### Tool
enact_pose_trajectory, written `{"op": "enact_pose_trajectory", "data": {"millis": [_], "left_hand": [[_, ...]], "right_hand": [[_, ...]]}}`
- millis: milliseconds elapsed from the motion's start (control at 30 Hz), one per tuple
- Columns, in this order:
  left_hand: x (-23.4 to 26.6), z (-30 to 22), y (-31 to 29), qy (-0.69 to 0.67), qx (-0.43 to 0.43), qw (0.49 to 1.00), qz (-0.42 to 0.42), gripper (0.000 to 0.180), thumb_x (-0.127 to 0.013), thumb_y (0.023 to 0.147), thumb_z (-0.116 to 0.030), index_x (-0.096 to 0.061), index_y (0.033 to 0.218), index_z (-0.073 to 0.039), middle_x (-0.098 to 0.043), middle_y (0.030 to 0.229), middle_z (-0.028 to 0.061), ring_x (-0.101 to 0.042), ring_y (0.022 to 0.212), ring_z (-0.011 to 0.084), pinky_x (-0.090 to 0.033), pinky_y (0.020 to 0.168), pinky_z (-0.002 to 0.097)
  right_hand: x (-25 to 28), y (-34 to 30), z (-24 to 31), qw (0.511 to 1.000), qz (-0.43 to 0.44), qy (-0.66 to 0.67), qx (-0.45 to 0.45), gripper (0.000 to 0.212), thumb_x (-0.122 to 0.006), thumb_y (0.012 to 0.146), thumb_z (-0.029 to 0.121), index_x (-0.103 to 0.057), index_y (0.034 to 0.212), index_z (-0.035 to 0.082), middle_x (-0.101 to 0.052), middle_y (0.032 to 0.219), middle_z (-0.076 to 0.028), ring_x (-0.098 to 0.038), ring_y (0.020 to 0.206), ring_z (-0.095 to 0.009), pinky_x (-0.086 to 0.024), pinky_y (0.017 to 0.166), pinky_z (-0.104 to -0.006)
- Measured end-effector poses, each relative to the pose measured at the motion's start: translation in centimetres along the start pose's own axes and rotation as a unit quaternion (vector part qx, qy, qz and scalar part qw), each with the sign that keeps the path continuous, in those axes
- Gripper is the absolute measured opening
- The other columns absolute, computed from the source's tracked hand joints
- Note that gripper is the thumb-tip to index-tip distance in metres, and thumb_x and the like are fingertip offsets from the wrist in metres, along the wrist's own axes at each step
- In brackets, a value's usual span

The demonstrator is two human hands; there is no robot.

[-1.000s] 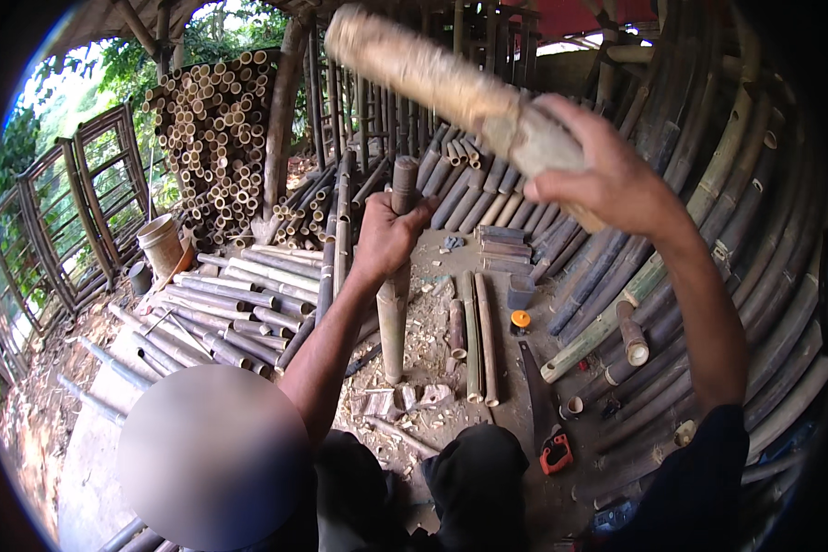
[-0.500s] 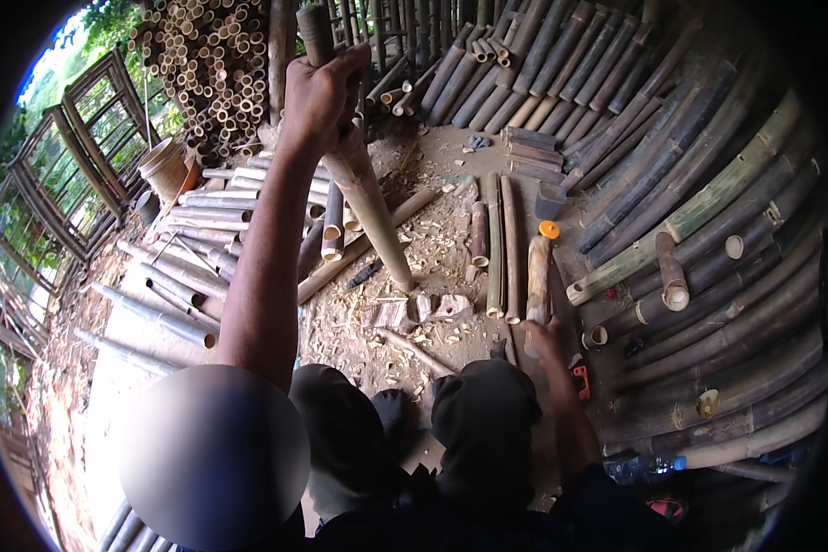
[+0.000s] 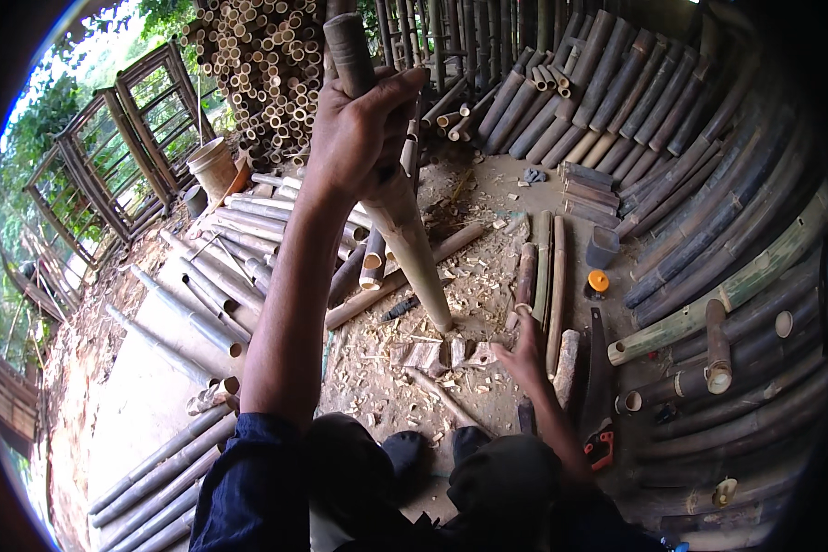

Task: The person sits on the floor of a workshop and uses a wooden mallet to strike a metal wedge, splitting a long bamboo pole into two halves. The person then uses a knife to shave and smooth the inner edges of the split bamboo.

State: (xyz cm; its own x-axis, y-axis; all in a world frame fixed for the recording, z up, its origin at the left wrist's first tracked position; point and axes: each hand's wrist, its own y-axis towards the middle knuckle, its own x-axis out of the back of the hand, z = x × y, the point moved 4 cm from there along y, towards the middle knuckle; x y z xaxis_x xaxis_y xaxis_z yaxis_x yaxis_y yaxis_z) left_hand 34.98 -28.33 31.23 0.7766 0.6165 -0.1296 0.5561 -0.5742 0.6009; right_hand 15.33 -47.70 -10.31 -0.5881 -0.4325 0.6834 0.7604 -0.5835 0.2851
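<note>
My left hand (image 3: 363, 138) is wrapped round the upper part of a bamboo pole (image 3: 409, 244). The pole leans, dark at its top and pale lower down, and its lower end meets the ground beside a notched wooden block (image 3: 423, 357). My right hand (image 3: 523, 354) reaches low with thumb and fingers apart. Its fingertips are at the near end of a short brown bamboo tube (image 3: 525, 276); whether they touch it I cannot tell. A short, rough log piece (image 3: 568, 363) lies to the right of this hand, near a handsaw (image 3: 600, 368) with an orange-and-black handle.
Pale chips cover the ground. Two long bamboo strips (image 3: 550, 276) lie near an orange-capped bottle (image 3: 597, 283) and a grey container (image 3: 603, 247). Dark bamboo poles (image 3: 736, 396) line the right; cut tubes (image 3: 258, 216) lie left. A bucket (image 3: 212, 167) stands at the back left.
My right hand has let go of the log piece, which now lies on the ground, and has moved left toward the short tube. My left hand still grips the pole. The view has shifted.
</note>
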Motion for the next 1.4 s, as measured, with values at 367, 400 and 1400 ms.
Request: {"op": "enact_pose_trajectory", "data": {"millis": [367,400,1400], "left_hand": [[3.7,-1.1,-2.5,-0.007,-0.031,0.995,-0.099,0.037,-0.056,0.106,-0.023,-0.047,0.072,-0.013,-0.031,0.051,-0.0081,-0.028,0.038,0.0049,-0.021,0.035,0.0249],[4.7,-1.5,-2.5,0.013,0.026,0.997,-0.071,0.037,-0.055,0.107,-0.025,-0.049,0.073,-0.013,-0.031,0.052,-0.0083,-0.027,0.038,0.0047,-0.021,0.035,0.0249],[21.8,20.5,-23.3,0.544,0.296,0.776,-0.119,0.033,-0.075,0.091,-0.035,-0.077,0.085,-0.003,-0.070,0.068,0.0130,-0.065,0.061,0.0183,-0.051,0.060,0.0381]], "right_hand": [[-9.0,11.5,15.7,0.922,0.055,0.314,0.221,0.049,-0.084,0.072,0.012,-0.051,0.109,0.009,-0.067,0.089,-0.013,-0.071,0.083,-0.031,-0.055,0.072,-0.0431],[-9.4,11.4,16.5,0.918,0.062,0.316,0.229,0.048,-0.083,0.072,0.011,-0.050,0.107,0.009,-0.066,0.087,-0.012,-0.070,0.082,-0.031,-0.055,0.071,-0.0436],[9.0,22.0,17.2,0.939,-0.098,0.306,0.123,0.052,-0.082,0.081,0.040,-0.062,0.106,0.000,-0.066,0.079,-0.010,-0.066,0.061,-0.021,-0.060,0.063,-0.0363]]}}
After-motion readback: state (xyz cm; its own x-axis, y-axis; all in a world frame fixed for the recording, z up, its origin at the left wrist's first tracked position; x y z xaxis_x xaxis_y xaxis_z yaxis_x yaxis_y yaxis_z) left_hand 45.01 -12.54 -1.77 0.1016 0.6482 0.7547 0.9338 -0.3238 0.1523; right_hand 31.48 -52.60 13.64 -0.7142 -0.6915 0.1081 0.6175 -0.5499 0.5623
